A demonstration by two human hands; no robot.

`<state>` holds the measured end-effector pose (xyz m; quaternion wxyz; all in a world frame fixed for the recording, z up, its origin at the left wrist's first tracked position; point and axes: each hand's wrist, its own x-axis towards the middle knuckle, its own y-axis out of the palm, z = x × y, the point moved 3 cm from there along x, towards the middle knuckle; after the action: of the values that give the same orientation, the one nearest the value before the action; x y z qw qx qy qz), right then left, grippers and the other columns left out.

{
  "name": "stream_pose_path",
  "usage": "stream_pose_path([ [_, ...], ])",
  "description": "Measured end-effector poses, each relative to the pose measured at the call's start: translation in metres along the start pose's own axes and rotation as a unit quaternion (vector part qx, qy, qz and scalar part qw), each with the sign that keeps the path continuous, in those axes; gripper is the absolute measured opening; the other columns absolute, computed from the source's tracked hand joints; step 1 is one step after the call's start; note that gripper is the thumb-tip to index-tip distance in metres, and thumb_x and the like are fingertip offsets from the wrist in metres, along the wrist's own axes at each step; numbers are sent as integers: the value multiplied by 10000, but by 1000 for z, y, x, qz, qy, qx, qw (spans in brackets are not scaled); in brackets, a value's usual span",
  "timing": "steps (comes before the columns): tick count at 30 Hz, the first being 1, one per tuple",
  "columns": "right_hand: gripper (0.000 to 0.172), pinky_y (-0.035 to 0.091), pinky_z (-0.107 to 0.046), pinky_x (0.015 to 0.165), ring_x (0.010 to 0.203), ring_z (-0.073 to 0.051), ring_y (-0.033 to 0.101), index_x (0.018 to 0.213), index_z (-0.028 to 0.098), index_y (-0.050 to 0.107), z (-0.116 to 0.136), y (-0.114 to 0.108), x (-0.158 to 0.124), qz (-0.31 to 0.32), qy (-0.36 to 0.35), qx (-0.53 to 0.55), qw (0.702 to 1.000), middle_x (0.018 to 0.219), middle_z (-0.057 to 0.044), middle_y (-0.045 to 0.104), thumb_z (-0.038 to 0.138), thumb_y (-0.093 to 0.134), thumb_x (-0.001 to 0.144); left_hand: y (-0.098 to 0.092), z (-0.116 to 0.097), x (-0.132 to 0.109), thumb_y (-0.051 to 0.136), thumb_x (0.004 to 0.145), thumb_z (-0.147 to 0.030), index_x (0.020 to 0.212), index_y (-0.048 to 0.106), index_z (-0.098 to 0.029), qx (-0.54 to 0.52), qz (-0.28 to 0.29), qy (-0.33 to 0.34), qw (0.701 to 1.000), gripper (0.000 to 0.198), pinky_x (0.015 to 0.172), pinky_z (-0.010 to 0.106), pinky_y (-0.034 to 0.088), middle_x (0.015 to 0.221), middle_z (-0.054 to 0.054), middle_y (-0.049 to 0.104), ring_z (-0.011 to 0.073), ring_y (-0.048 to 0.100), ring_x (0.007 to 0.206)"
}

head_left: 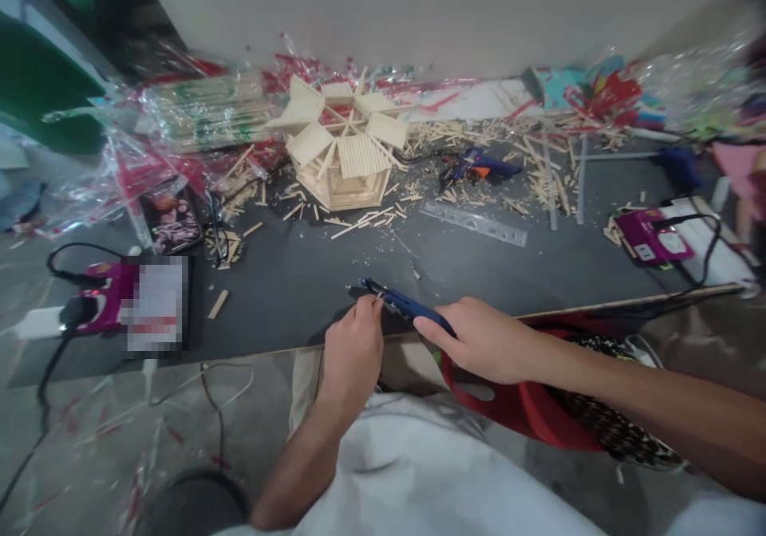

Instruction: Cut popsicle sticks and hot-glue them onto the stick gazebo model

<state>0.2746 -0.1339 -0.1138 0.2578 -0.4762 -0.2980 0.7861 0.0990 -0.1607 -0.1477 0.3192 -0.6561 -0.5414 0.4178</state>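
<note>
Left hand (353, 348) and right hand (482, 340) super close, both gripping
Left fingers (364, 308) pinched at the tips, left forearm (302, 464) angling up from below — right hand's curled closed, thumb (434, 332) toward the left, right forearm (628, 404) slanting in sideways.

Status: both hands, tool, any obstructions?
Right hand gripping long blue-handled tool. Left hand at its head, any held piece unclear. Clear plastic ruler and many-sided pale wooden-stick model beyond, neither in the way.
</note>
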Motion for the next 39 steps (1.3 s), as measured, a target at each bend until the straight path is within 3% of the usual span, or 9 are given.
stream_pose_path([
  [11, 587, 278, -314, 629, 611, -183, 520, 706, 196, 546, -12, -5, 7, 20, -39, -26, 999, 658, -71, 601, 479, 210, 1095, 11, -6, 6, 392, 1088, -219, 1053, 617, -189, 10, 1, -22, 1000, 230, 650, 284, 455, 1006, 101, 789, 245, 767, 866],
  [14, 610, 308, -299, 637, 586, -163, 502, 657, 203, 478, -13, -4, 8, 56, -33, 43, 997, 605, -46, 566, 536, 203, 1088, 7, -7, 3, 387, 1089, -217, 1048, 608, -189, 20, 19, -24, 999, 227, 638, 283, 440, 981, 97, 785, 248, 763, 861],
  [16, 630, 316, -290, 629, 576, -153, 483, 641, 207, 452, -14, -5, 12, 45, -8, 82, 996, 586, -33, 541, 589, 202, 1076, 2, -8, -1, 373, 1090, -219, 1065, 603, -187, 30, 26, -23, 999, 234, 619, 287, 426, 934, 95, 779, 258, 762, 837],
  [19, 624, 293, -296, 617, 577, -149, 450, 638, 207, 451, -14, -12, 19, 0, 1, 58, 998, 611, -35, 541, 608, 231, 1063, -3, -6, -7, 364, 1088, -226, 1094, 595, -186, 42, 21, -26, 999, 234, 594, 297, 409, 901, 102, 772, 279, 761, 805],
  [24, 596, 307, -298, 626, 579, -159, 505, 659, 204, 472, -8, -20, 14, 66, -56, 30, 996, 620, -49, 583, 576, 249, 1068, -11, 12, -8, 362, 1086, -245, 1081, 560, -206, 10, -5, 1, 1000, 202, 630, 294, 419, 833, 64, 748, 255, 745, 781],
  [30, 505, 380, -323, 672, 789, -261, 673, 881, 199, 627, -40, -20, 6, -88, 21, -81, 993, 875, -106, 730, 547, 313, 1070, -40, 33, 34, 311, 1081, -280, 1251, 467, -182, -43, 12, 75, 996, 250, 719, 309, 476, 827, 39, 715, 198, 691, 708],
  [34, 475, 448, -373, 706, 922, -341, 690, 1101, 147, 654, -80, -13, 6, -224, 78, -177, 955, 1026, -170, 733, 531, 377, 1055, -57, 24, 78, 303, 1044, -200, 1194, 517, -157, 32, -30, 135, 990, 265, 758, 335, 485, 1051, 125, 714, 219, 685, 849],
  [37, 553, 485, -422, 769, 984, -376, 669, 1203, 80, 639, -103, -5, 7, -312, 38, -224, 923, 1059, -216, 715, 544, 378, 1052, -59, 17, 108, 330, 1067, -261, 1159, 610, -148, 113, 9, 165, 980, 316, 723, 325, 476, 1047, 125, 721, 241, 693, 881],
  [39, 610, 489, -439, 797, 952, -372, 655, 1220, 52, 636, -109, 1, 8, -346, -10, -248, 905, 1037, -224, 703, 570, 359, 1053, -57, 15, 126, 389, 1068, -272, 1273, 641, -187, 161, 44, 197, 966, 336, 720, 308, 472, 1038, 99, 743, 238, 705, 896],
])
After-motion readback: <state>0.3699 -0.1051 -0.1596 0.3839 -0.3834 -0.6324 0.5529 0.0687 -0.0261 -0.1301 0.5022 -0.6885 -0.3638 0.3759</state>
